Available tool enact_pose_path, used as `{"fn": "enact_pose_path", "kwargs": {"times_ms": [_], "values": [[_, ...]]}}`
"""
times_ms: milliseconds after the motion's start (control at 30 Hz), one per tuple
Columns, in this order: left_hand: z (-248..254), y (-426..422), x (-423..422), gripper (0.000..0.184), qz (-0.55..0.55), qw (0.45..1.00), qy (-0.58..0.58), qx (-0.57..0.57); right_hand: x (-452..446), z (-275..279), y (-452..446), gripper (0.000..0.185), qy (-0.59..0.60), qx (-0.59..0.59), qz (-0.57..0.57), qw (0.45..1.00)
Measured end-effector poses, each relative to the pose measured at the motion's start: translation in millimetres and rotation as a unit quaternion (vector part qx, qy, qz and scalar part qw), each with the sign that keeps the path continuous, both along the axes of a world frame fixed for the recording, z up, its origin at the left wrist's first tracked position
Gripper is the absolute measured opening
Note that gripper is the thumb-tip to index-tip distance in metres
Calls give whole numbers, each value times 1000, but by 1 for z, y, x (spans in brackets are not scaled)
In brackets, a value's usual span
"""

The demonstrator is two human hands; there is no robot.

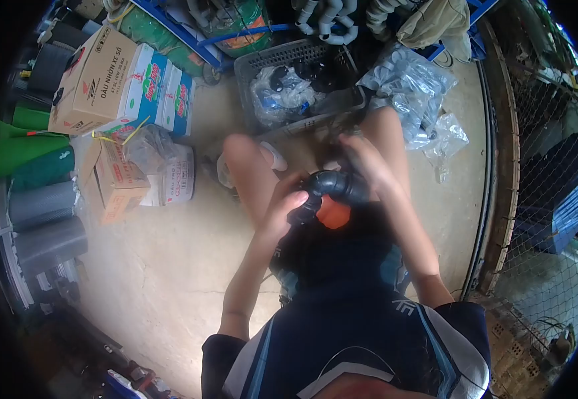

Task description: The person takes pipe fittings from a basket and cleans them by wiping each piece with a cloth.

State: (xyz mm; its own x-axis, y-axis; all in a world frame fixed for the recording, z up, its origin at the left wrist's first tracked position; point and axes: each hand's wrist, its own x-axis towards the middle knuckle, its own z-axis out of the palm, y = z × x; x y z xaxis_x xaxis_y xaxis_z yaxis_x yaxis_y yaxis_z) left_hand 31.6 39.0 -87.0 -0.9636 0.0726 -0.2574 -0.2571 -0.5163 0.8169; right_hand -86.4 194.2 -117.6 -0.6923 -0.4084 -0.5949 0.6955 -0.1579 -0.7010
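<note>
While left hand (281, 211) grips black pipe (335, 185), right hand (371, 163) grip unclear; crate (312, 122) on floor (162, 266)

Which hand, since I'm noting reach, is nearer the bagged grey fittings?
Right. The right hand is below-left of the bagged grey fittings in view, beside the black pipe fitting; the left hand is lower and farther left, holding that fitting's left end.

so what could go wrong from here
The black bent pipe might slip if the left hand loosens; the right hand is blurred, so its hold is unclear. Clear plastic bags lie on the floor near the right knee, so a foot could slide on them. A knee may also bump the crate just ahead.
</note>
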Motion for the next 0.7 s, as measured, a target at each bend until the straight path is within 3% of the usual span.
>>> {"fn": "enact_pose_path", "kwargs": {"times_ms": [33, 67, 100, 167, 300, 367, 433, 500, 633, 667, 700], "values": [[4, 0, -2, 46, -21, 999, 21, 33, -2, 26, 2, 31, -102, -28, -1, 994], [9, 1, -2, 50, -23, 998, 17, 52, 0, 33, 3, 35, -109, -80, -32, 990], [8, 1, -2, 51, -32, 996, 19, 77, 1, 36, 3, 36, -144, -214, -28, 966], [5, 0, -3, 54, -49, 990, 21, 127, 15, 48, 7, 39, -153, -248, -84, 953], [-3, -1, -6, 35, -26, 997, 27, 60, 33, 61, 13, 34, -43, -221, -27, 974], [-4, -4, -2, 32, 9, 997, -69, -12, 33, 59, 25, 32, -54, -145, 51, 987], [-8, -20, -10, 34, -42, 987, 38, -149, 31, 56, 20, 29, -48, -159, 42, 985], [2, -22, -11, 33, -74, 978, 85, -178, 29, 45, 16, 31, -107, -151, 37, 982], [-10, -32, -9, 37, -55, 968, 124, -211, 18, 36, 19, 32, -154, -184, 157, 958], [-12, -33, -11, 40, -36, 972, 115, -203, 23, 35, 17, 23, -115, -129, 115, 978], [-7, -30, -16, 44, -6, 982, 83, -172, 28, 37, 8, 20, 36, -87, 39, 995]]}}
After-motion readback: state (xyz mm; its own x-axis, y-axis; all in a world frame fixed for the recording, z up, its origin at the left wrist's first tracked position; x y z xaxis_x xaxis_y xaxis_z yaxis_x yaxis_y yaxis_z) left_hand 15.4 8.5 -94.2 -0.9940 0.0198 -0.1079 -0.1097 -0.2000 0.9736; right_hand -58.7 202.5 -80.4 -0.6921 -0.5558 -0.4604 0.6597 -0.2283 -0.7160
